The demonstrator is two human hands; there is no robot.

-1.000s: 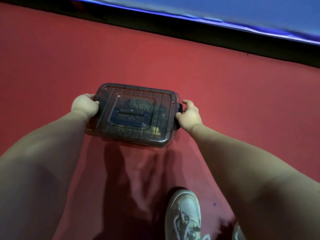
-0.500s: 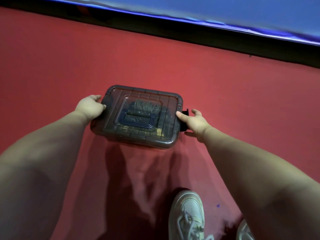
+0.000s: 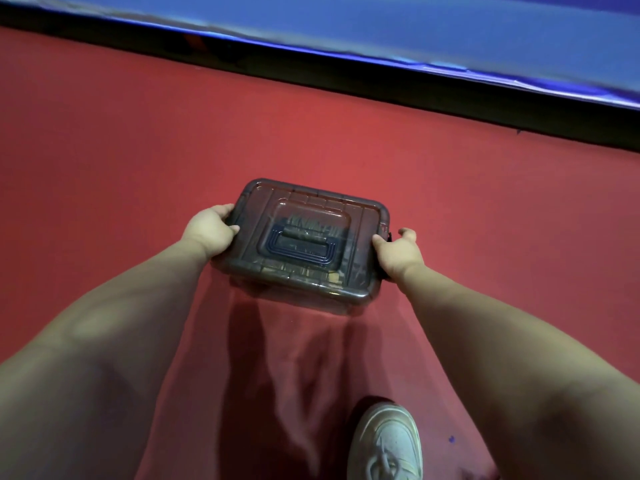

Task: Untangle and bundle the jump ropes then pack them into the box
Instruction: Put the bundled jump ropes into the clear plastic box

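A dark, see-through plastic box (image 3: 304, 244) with its lid on and a moulded handle in the lid is held over the red floor. Dim shapes of the packed jump ropes show through the lid, too dark to make out. My left hand (image 3: 209, 230) grips the box's left end, thumb on the lid. My right hand (image 3: 398, 252) grips the right end by the black latch, thumb on the lid edge.
The red floor (image 3: 138, 150) spreads all around. A black strip and a blue padded mat (image 3: 415, 26) run along the far side. My white shoe (image 3: 386, 445) stands on the floor below the box.
The right hand has closed round the right end again after fingering the black latch. The box has stayed between both hands and shifted slightly right in view.
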